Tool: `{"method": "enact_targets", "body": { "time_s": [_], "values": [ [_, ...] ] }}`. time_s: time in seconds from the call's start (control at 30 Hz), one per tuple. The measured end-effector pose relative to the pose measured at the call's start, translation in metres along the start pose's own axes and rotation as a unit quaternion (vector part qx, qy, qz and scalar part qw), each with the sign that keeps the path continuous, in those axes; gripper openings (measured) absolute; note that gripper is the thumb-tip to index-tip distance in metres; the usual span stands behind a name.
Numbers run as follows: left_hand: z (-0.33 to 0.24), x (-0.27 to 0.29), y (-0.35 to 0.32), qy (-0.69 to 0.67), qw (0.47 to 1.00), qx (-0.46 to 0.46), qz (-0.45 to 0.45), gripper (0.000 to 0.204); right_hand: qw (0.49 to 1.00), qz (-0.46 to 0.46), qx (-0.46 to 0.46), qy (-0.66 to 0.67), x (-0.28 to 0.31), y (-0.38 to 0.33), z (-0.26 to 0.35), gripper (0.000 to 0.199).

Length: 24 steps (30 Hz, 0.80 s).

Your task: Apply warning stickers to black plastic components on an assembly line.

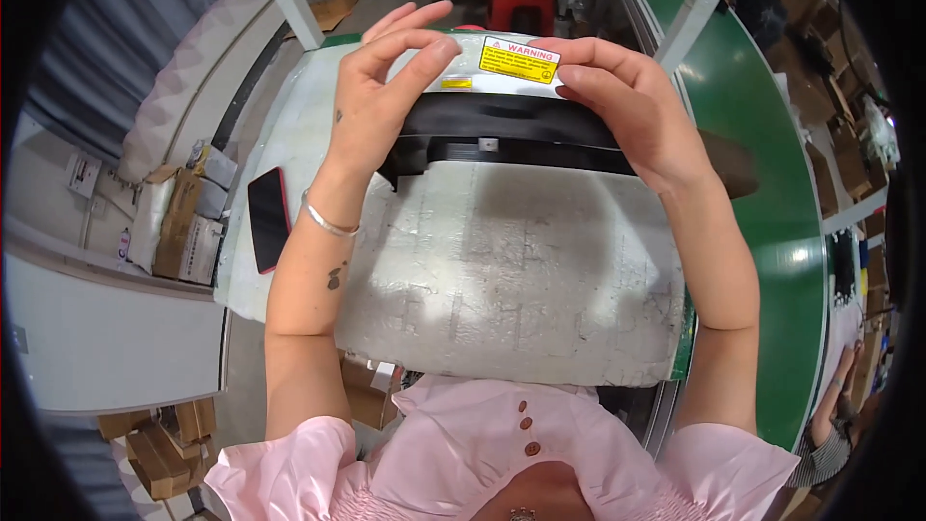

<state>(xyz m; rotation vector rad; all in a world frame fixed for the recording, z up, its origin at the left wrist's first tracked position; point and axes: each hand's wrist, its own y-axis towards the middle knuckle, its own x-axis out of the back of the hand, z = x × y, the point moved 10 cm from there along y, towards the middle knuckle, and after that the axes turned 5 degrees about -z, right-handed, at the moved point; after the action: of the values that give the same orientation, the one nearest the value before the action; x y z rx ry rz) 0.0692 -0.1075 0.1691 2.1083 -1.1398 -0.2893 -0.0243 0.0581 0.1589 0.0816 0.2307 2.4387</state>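
A small yellow-and-white sticker with red and black print is pinched at its right edge by my right hand. To its left, my left hand brings thumb and index fingertips together while the other fingers stretch out; anything between those tips is too small to make out. Beneath both hands a long black housing lies across the padded white work surface. A small metal piece shows on its near side. Just beyond the housing is a smaller yellow label.
A phone with a red edge lies left of my left forearm. Green worktop stretches along the right, with a metal post rising from it. Cartons stand at the left. A person sits on a red stool at the back.
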Motion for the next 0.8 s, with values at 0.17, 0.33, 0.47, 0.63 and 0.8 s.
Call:
{"method": "enact_targets", "body": {
  "time_s": [0.17, 0.33, 0.47, 0.63, 0.8],
  "values": [
    [0.007, 0.000, 0.002, 0.025, 0.999, 0.013, 0.022, 0.016, 0.999, 0.012, 0.018, -0.029, -0.009, 0.013, -0.008, 0.021],
    [0.015, 0.001, 0.007, 0.027, 0.999, -0.010, 0.035, 0.013, 0.997, -0.010, 0.020, -0.079, -0.008, 0.017, -0.009, 0.020],
    [0.015, -0.004, 0.009, 0.003, 0.998, -0.007, 0.060, 0.010, 0.996, -0.012, 0.013, -0.090, -0.007, 0.021, -0.013, 0.020],
    [0.017, -0.008, 0.010, -0.048, 0.996, 0.010, 0.071, 0.010, 0.995, -0.019, 0.005, -0.093, -0.005, 0.021, -0.013, 0.020],
    [0.016, -0.005, 0.012, -0.004, 0.998, -0.012, 0.064, 0.009, 0.996, -0.024, 0.006, -0.085, -0.010, 0.023, -0.010, 0.028]
  ]
}}
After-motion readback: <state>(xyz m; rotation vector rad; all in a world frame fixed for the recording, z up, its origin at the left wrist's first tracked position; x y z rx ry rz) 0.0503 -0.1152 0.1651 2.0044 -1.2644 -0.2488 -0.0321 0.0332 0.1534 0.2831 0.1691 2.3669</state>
